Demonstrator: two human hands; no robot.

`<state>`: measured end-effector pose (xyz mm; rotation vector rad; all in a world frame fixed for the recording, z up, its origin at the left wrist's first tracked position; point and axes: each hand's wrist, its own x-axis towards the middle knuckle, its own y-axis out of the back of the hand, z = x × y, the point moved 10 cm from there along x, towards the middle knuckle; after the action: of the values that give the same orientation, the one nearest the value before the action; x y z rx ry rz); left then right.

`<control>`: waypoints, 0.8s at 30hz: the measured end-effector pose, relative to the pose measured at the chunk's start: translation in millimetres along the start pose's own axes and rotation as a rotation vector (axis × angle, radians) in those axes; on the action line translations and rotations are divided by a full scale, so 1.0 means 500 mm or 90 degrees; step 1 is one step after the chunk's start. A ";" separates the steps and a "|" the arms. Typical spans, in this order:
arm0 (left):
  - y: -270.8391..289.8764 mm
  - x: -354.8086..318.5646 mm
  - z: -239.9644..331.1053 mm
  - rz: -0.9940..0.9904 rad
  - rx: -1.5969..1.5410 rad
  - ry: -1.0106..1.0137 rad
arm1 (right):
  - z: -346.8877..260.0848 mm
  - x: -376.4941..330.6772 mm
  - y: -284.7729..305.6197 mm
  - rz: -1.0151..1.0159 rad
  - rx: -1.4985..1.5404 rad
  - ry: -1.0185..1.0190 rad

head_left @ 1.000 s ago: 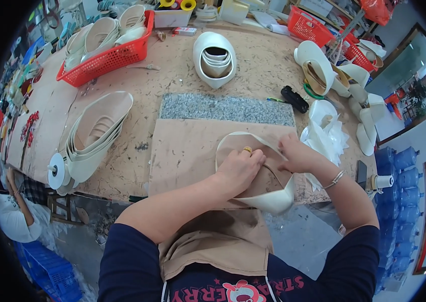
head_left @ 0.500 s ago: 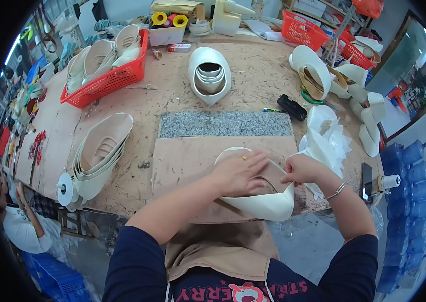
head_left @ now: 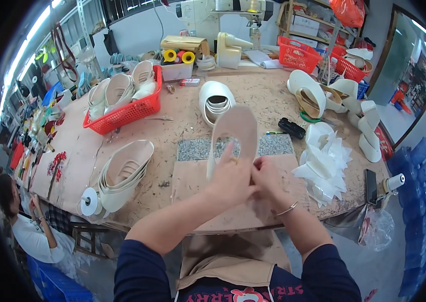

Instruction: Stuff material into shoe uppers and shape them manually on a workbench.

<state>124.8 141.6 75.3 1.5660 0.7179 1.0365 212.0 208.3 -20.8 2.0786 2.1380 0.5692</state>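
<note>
A cream shoe upper (head_left: 247, 120) stands raised in front of me, its beige lining facing me and its opening showing in the middle. My left hand (head_left: 229, 177) grips its lower part, with the thumb or a finger up at the opening. Close beside it, my right hand (head_left: 265, 177) is closed on the upper's lower right edge; its fingertips are partly hidden. Beneath both hands lies a tan board (head_left: 190, 183), and a grey speckled slab (head_left: 195, 149) borders its far side. Nested white uppers (head_left: 216, 93) sit just beyond the raised one.
To the left are stacked uppers (head_left: 122, 171), a white spool (head_left: 91, 201) and a red basket (head_left: 127, 113) of uppers. At right lie white jagged pieces (head_left: 323, 166), a black case (head_left: 291, 128), more uppers (head_left: 306, 88) and a phone (head_left: 370, 186). A person (head_left: 34, 226) sits far left.
The upper has gone from lying low at the board's near edge to standing raised farther away. Both hands have moved closer together with it. The view has tilted up and shifted left.
</note>
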 end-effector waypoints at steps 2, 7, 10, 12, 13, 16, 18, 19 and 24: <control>-0.110 -0.046 -0.027 -0.243 0.156 0.042 | -0.033 -0.027 -0.048 -0.204 -0.264 -0.034; -0.184 -0.149 0.087 -0.296 0.510 -0.299 | -0.097 -0.118 -0.095 -0.216 -0.373 0.395; -0.240 -0.190 0.077 -0.339 0.535 -0.335 | -0.067 -0.165 -0.132 -0.407 -0.380 0.457; -0.236 -0.207 0.071 -0.282 0.566 -0.360 | -0.083 -0.166 -0.098 -0.353 -0.468 0.508; -0.227 -0.201 0.065 -0.269 0.576 -0.351 | -0.049 -0.153 -0.088 -0.383 -0.490 0.479; -0.225 -0.211 0.059 -0.232 0.585 -0.348 | -0.033 -0.126 -0.036 -0.338 -0.554 0.490; -0.232 -0.217 0.062 -0.200 0.589 -0.351 | -0.034 -0.109 -0.018 -0.317 -0.591 0.483; -0.211 -0.200 0.039 -0.172 0.440 -0.201 | -0.021 -0.091 -0.004 -0.279 -0.629 0.424; -0.092 -0.127 -0.028 -0.004 -0.307 0.138 | -0.138 -0.142 0.077 0.140 -0.068 0.355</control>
<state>87.6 104.1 15.8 1.0469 0.5627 1.2769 229.6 125.5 42.8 2.3080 2.0611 1.4003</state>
